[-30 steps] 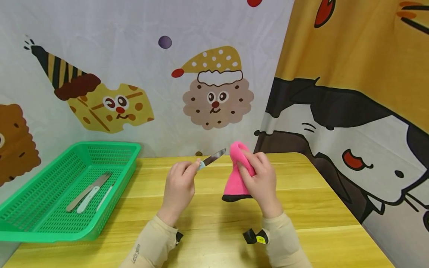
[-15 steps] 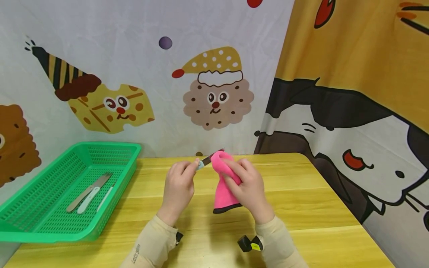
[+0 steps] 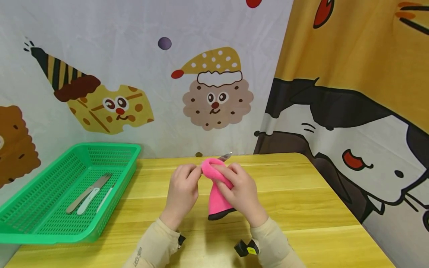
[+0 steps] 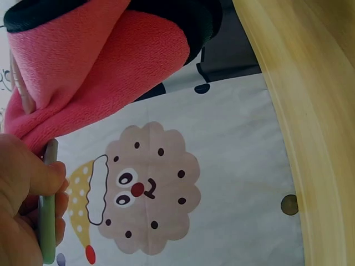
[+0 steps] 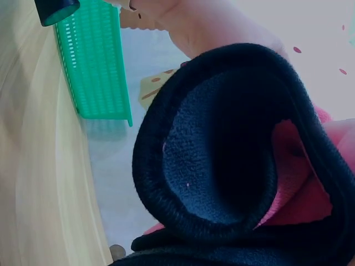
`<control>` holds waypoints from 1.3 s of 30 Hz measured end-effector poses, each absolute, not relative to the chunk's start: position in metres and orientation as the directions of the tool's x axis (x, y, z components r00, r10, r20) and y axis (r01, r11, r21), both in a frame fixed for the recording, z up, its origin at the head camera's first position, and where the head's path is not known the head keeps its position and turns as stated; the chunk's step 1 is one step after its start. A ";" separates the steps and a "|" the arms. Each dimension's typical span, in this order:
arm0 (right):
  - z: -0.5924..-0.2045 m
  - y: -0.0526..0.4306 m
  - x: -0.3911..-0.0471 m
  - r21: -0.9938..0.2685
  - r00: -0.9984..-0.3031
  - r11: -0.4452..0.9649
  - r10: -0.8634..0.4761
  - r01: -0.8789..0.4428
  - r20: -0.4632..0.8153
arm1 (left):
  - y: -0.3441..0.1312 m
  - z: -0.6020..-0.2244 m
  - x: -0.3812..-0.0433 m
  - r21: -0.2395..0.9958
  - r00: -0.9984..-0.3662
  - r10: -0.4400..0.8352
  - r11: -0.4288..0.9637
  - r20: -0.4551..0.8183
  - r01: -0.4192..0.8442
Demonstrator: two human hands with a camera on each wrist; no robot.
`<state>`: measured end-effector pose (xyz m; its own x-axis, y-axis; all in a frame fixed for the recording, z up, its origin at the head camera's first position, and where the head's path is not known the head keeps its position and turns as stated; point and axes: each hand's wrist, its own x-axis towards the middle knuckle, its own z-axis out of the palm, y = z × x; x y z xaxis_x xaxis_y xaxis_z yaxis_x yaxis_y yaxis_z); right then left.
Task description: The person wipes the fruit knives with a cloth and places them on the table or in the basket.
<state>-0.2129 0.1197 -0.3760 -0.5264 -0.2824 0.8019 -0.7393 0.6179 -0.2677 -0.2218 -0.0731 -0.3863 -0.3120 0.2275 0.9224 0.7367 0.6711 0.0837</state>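
Note:
My left hand [image 3: 182, 193] grips a small knife by its pale handle [image 4: 48, 213]. The tip of its metal blade [image 3: 226, 156] shows just beyond a pink cloth [image 3: 218, 201] with a black edge. The rest of the blade is hidden by the cloth. Fingers and thumb of my right hand [image 3: 242, 191] pinch the folded cloth close to the left hand, and its lower end hangs over the table. In the right wrist view the black rim [image 5: 150, 155] of the cloth curls round a dark inner side.
A green basket [image 3: 110, 152] stands at the left of the wooden table [image 3: 301, 208]. In it lie a beige-handled utensil [image 3: 78, 201], a white-handled knife [image 3: 88, 200] and a slim white-handled piece [image 3: 104, 200]. A printed curtain [image 3: 151, 141] hangs behind the table.
My right hand has moved left with the cloth, from beside the knife onto its blade. The cloth now covers most of the blade. The left hand has shifted slightly right.

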 end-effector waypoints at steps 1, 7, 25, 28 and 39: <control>-0.376 0.120 -0.213 -0.269 -0.531 0.626 -0.276 -0.732 0.801 | -0.073 -0.386 -0.221 0.084 -0.313 0.229 0.670 0.922 0.738; -0.376 0.121 -0.213 -0.266 -0.539 0.656 -0.255 -0.706 0.803 | -0.072 -0.385 -0.219 0.079 -0.318 0.240 0.673 0.917 0.735; -0.371 0.152 -0.227 -0.323 -0.537 0.713 -0.088 -0.622 0.839 | -0.071 -0.384 -0.219 0.081 -0.323 0.230 0.688 0.918 0.722; -0.370 0.154 -0.227 -0.330 -0.535 0.712 -0.076 -0.620 0.842 | -0.071 -0.385 -0.219 0.085 -0.323 0.227 0.684 0.919 0.724; -0.370 0.168 -0.233 -0.359 -0.561 0.752 -0.017 -0.553 0.828 | -0.072 -0.387 -0.221 0.110 -0.348 0.226 0.677 0.910 0.728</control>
<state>-0.2329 0.1683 -0.3700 -0.5609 -0.0170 0.8277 -0.5526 0.7522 -0.3590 -0.2211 -0.0722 -0.3865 -0.3476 0.2262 0.9099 0.7275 0.6773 0.1095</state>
